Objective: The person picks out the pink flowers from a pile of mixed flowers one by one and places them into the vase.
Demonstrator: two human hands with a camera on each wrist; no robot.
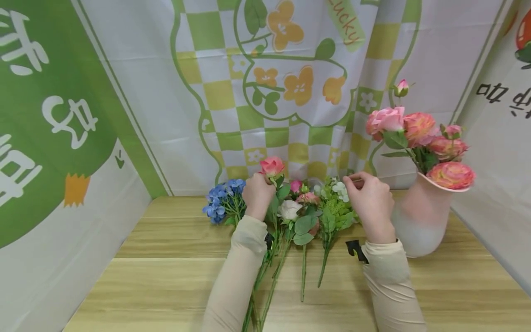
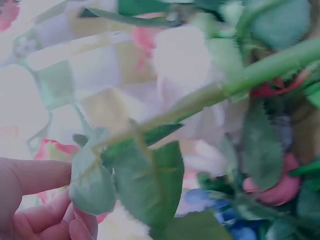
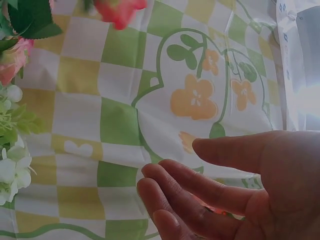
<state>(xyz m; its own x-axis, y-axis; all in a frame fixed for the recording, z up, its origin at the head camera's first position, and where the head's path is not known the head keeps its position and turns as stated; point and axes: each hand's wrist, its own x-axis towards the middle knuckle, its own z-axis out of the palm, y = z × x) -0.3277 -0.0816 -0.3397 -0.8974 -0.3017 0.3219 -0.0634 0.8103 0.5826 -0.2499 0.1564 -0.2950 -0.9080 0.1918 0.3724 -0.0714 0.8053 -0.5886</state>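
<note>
My left hand (image 1: 257, 196) pinches a coral-pink rose (image 1: 272, 165) just under its bloom, and the bloom shows above the fingers. In the left wrist view, the fingertips are at a leaf (image 2: 93, 186) close to the flower, and the green stem (image 2: 220, 94) runs up to the right. My right hand (image 1: 372, 203) is raised beside the white blossoms (image 1: 341, 191), between them and the vase. Its fingers are gently bent and hold nothing, with the thumb apart from them in the right wrist view.
Blue hydrangeas (image 1: 221, 203) lie left on the wooden table (image 1: 166, 263). A white rose (image 1: 290, 210) and a leafy green spray (image 1: 335, 216) lie in the middle. At the right stands a pink-and-white vase (image 1: 427, 221) of pink flowers (image 1: 421, 129). A checkered cloth (image 1: 274, 138) hangs behind.
</note>
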